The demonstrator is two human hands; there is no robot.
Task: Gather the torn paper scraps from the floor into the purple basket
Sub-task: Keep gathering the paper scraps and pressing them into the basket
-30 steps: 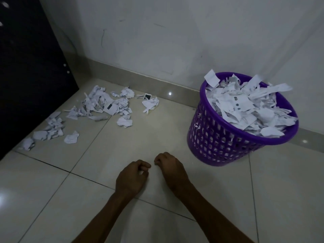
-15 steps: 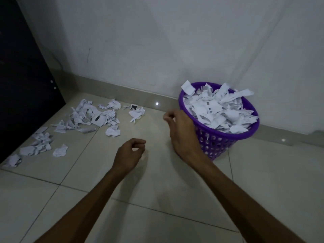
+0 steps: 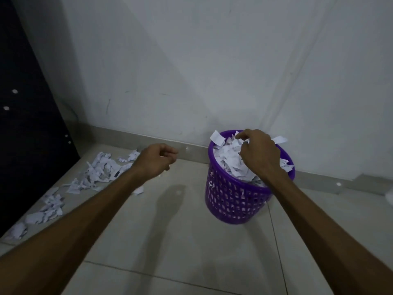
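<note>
The right hand (image 3: 258, 153) hangs over the mouth of the purple basket (image 3: 231, 201), the back of the hand up and the fingers curled down toward the paper heap (image 3: 230, 160) inside. If its grip pinches a scrap or is clenched on nothing, I cannot tell, because the fingertips are hidden against the white paper. The left hand (image 3: 156, 159) is held in the air to the left of the basket, the fingers curled loosely inward; its grip holds nothing that can be seen. The basket stands upright on the tiled floor (image 3: 170, 241), near the wall (image 3: 191, 60), and paper rises above its rim. More torn paper scraps (image 3: 93, 175) lie on the floor at the left, beside a dark panel (image 3: 25, 124). One small scrap (image 3: 138, 190) lies apart, below the left forearm.
</note>
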